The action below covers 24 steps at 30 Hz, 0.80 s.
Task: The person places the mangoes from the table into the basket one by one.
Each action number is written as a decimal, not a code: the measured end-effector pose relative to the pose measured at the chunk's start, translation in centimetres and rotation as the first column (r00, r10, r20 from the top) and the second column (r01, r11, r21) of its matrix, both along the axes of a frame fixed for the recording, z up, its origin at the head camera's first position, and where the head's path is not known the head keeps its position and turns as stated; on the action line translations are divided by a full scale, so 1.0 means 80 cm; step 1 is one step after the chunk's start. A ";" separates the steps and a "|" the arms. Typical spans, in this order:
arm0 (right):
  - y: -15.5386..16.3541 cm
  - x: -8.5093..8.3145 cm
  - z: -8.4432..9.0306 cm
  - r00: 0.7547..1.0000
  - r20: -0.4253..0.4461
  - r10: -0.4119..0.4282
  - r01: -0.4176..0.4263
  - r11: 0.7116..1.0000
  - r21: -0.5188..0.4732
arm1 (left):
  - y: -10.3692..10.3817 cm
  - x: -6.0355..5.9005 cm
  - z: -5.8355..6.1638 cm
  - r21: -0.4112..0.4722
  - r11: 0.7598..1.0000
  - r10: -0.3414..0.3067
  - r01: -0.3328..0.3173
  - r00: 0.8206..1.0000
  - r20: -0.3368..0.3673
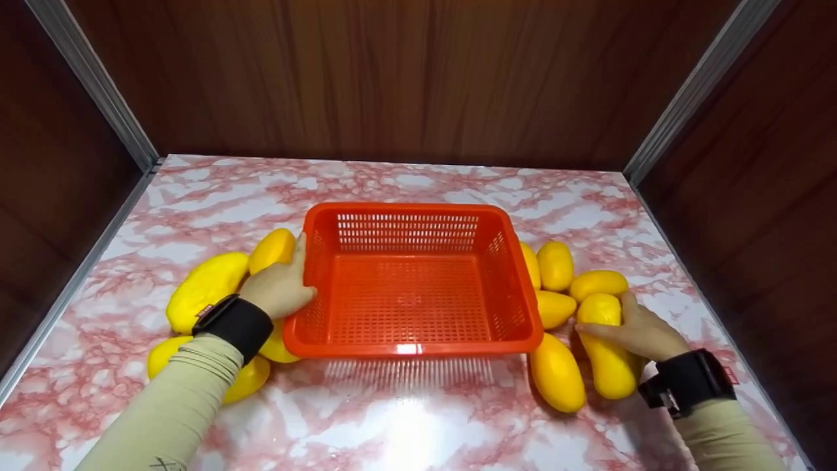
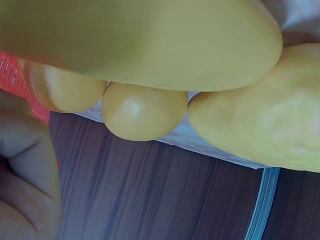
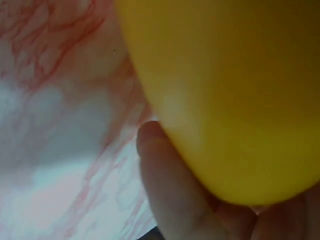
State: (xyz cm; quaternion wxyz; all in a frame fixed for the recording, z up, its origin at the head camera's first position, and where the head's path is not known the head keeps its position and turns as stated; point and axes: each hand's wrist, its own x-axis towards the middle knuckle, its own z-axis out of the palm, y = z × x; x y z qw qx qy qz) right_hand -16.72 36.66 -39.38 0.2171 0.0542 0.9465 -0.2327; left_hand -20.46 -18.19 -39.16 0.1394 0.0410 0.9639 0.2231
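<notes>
An orange-red plastic basket (image 1: 405, 348) with slotted walls stands in the middle of the table, nothing inside it. At its left side my left hand (image 1: 280, 288) grips the rim, the thumb over the edge and the fingers along the outer wall. My right hand (image 1: 644, 330) holds a yellow mango (image 1: 609, 363) at the right, thumb on one side and fingers on the other. In the right wrist view this mango (image 3: 225, 110) fills much of the picture, fingertips against its side. Several mangoes (image 2: 145, 112) lie close by the left hand in the left wrist view.
Left of the basket is a group of mangoes (image 1: 208, 292), partly covered by the left arm. More mangoes (image 1: 557, 373) lie along the basket's right side. Dark wood-look panels (image 1: 392, 78) with metal corner strips enclose the pink-and-white marbled table (image 1: 274, 432) at the back and sides.
</notes>
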 end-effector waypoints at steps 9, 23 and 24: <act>-0.004 -0.003 0.013 0.993 -0.121 0.012 0.000 0.995 0.096 | 0.000 0.001 0.001 0.005 1.000 -0.002 0.002 1.000 -0.004; -0.017 -0.006 0.025 0.916 -0.384 -0.114 0.153 0.985 0.073 | 0.000 0.001 -0.001 0.000 1.000 0.000 0.000 1.000 -0.007; -0.018 -0.007 0.026 0.907 -0.404 -0.119 0.161 0.984 0.073 | 0.000 0.002 -0.001 0.002 1.000 -0.003 0.004 1.000 -0.013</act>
